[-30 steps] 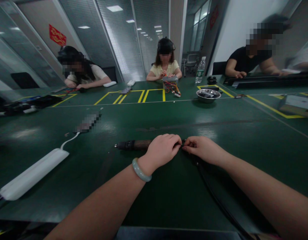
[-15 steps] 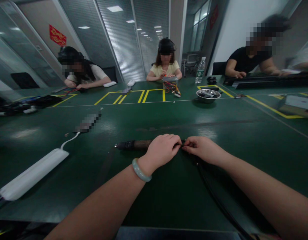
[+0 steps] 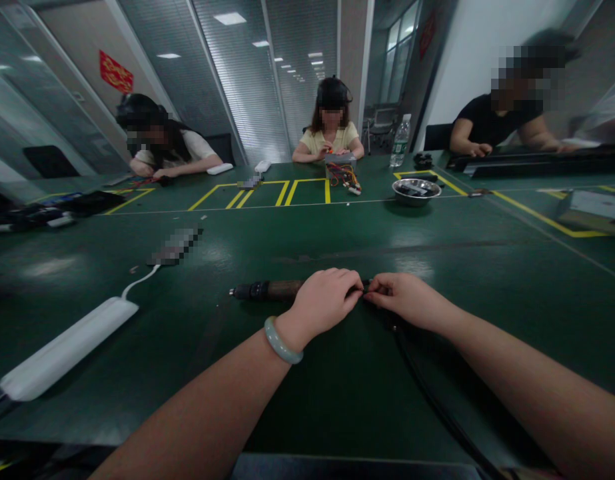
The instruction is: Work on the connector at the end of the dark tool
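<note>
Green tabletop (image 3: 307, 230) — left hand (image 3: 327, 298) clasped electric screwdriver (image 3: 282, 291), right hand (image 3: 412, 297) near, hold unclear — black cable (image 3: 427, 387) drag likely risked slip.

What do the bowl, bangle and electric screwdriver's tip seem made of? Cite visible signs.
Bowl: shiny metal, likely steel, by its reflections. Bangle: perhaps polished jade or glass, pale green and glossy. Electric screwdriver's tip: probably metal, by its silvery glint.

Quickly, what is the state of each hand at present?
Left hand: closed over the rear of the electric screwdriver.
Right hand: pinched closed; what it holds, if anything, cannot be told.
</note>
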Motion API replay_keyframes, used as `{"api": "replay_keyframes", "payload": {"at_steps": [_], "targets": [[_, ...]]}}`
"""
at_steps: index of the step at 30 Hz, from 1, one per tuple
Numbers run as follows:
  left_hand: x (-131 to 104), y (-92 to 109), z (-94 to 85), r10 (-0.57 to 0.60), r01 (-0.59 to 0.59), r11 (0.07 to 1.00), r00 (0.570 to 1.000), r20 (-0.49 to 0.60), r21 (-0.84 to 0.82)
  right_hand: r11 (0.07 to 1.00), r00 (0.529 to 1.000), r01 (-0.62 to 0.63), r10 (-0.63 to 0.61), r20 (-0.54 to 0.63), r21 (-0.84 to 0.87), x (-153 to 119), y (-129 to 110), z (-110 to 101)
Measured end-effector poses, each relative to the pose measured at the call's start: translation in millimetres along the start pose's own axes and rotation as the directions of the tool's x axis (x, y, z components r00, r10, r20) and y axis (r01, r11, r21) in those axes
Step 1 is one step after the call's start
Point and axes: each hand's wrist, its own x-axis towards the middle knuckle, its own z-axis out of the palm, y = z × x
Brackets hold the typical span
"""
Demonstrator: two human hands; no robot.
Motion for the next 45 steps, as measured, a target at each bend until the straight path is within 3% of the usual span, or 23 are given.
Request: {"api": "replay_keyframes", "payload": {"at_steps": [45], "targets": [[-0.5,-1.7,0.7,0.027,-0.027,1.0,1.0,-0.004,-0.015,1.0,1.0,-0.005,0.005,0.006,0.007,-0.7,-1.6,-0.3]]}}
